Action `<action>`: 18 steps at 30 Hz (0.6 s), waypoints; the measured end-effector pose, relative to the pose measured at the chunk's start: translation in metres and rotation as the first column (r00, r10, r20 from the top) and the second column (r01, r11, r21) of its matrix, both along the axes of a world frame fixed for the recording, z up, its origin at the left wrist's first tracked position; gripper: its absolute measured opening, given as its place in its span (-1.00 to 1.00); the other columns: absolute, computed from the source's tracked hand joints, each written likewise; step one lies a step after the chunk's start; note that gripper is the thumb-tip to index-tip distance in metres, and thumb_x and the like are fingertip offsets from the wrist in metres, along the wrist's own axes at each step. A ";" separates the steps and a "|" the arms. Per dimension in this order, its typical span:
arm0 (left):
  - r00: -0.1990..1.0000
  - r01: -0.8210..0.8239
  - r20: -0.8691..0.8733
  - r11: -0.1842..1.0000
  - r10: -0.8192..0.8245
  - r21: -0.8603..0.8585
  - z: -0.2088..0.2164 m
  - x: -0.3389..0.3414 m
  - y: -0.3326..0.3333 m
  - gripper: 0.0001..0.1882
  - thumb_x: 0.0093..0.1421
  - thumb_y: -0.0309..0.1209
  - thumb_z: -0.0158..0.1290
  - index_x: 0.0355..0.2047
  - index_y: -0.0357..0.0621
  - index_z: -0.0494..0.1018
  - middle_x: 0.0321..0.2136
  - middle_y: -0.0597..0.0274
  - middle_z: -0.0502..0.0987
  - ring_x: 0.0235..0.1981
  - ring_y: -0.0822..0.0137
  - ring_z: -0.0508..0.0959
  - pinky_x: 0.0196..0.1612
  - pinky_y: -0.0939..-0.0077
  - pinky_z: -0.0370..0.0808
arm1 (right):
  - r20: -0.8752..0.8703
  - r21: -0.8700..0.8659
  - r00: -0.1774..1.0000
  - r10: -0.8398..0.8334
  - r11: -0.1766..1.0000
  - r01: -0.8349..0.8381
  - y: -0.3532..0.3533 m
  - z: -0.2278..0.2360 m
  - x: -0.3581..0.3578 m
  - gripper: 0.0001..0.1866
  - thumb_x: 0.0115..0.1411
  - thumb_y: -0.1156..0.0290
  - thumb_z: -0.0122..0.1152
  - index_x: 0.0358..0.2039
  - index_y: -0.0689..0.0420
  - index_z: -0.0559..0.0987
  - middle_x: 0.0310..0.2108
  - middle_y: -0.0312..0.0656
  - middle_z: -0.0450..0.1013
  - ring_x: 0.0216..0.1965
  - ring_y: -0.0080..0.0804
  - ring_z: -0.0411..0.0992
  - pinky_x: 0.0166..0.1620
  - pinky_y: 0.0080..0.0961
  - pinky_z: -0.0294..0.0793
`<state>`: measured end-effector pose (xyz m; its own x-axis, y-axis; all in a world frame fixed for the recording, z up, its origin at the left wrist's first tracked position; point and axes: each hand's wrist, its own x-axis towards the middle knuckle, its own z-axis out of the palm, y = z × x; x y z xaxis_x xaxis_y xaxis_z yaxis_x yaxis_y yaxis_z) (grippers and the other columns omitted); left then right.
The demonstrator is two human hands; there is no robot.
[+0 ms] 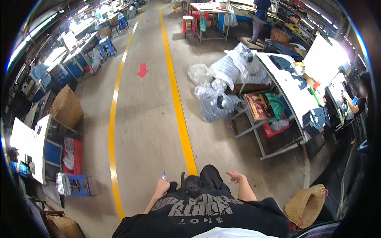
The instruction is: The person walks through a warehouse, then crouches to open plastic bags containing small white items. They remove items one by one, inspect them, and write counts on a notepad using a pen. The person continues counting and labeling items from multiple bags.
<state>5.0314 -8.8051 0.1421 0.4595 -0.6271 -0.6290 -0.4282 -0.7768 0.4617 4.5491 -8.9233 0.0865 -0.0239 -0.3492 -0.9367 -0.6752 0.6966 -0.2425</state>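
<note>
Closest in, the black shirt (190, 223) spreads just below both grips, bold pale lettering (200, 207) across it. Now the left grip (162, 186): fingers wrapped round a slim blue-tipped object (164, 174), perhaps a pen, tip poking up! Across the body, the right grip (237, 177) hangs loose, nothing visible in it. The step in hand looks like simple carrying, and it calls for a snug left hold. Right of the right grip sits a woven basket (305, 206); well left of the left grip, a blue stool (79, 184). Ahead and right, stuffed plastic bags (216, 105) and a white tabletop (283, 89). Farther ahead, a printed sack (224, 71), its print too small to read, and a red floor arrow (142, 70), then a standing co-worker (262, 16).
</note>
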 end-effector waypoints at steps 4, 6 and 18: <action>0.999 0.006 -0.053 0.991 0.001 0.135 -0.034 0.067 -0.086 -0.72 0.11 -0.39 0.04 -0.28 -0.39 0.55 -0.37 -0.13 0.63 -0.33 -0.09 0.66 -0.29 0.06 0.52 | -0.010 0.233 0.985 -0.171 0.958 0.168 -0.052 0.000 0.029 -0.15 0.09 -0.42 0.10 0.05 0.11 0.51 -0.34 -0.13 0.50 -0.52 -0.37 0.41 -0.34 -0.26 0.43; 0.990 0.133 0.012 0.978 -0.137 0.159 -0.064 0.120 -0.131 -0.72 0.10 -0.42 0.02 -0.29 -0.43 0.54 -0.39 -0.11 0.61 -0.40 -0.04 0.65 -0.37 0.06 0.51 | -0.191 0.128 0.936 -0.295 0.938 0.322 -0.090 -0.006 0.035 -0.39 0.11 -0.16 0.26 -0.04 0.10 0.57 -0.39 -0.11 0.51 -0.53 -0.30 0.41 -0.36 -0.26 0.44; 0.387 -0.791 -0.636 0.595 0.667 0.143 -0.040 0.226 -0.446 -0.80 0.25 -0.38 0.03 -0.20 -0.22 0.34 -0.60 0.18 0.35 -0.65 0.22 0.47 -0.62 0.20 0.42 | -0.054 -0.312 0.936 0.348 0.884 -0.347 -0.575 0.015 0.159 0.00 -0.04 -0.41 0.29 -0.13 0.49 0.57 -0.32 0.13 0.60 -0.24 0.08 0.59 -0.10 -0.17 0.54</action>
